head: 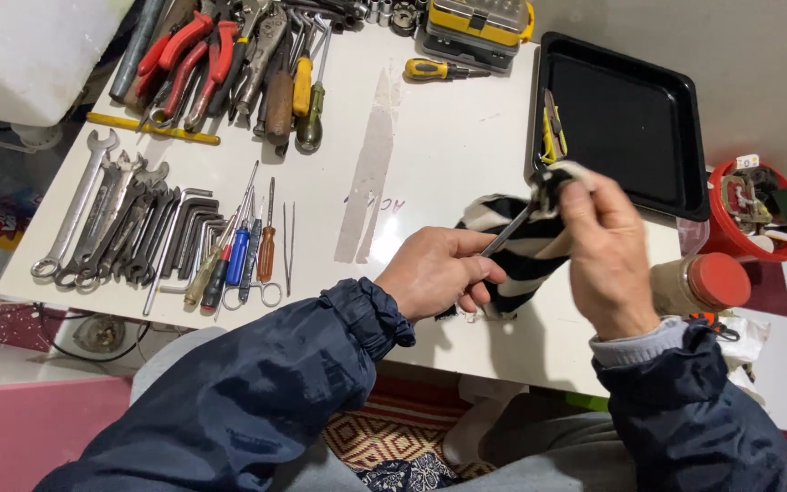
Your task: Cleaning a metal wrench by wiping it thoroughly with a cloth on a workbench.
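Note:
My left hand (441, 271) grips the lower end of a thin metal tool (505, 234) just above the near edge of the white table (448, 137). My right hand (605, 251) is closed on a black-and-white striped cloth (526, 260), wrapped around the tool's upper end. Most of the tool is hidden inside the cloth and my fingers, so its kind is unclear. Both hands sit close together, right of the table's middle.
A black tray (630, 118) holding a yellow-handled tool (551, 135) lies at the back right. Wrenches (93, 214), hex keys and small screwdrivers (234, 255) lie at left, pliers (198, 59) at back. A red-capped jar (699, 284) and red tub (753, 214) are at right.

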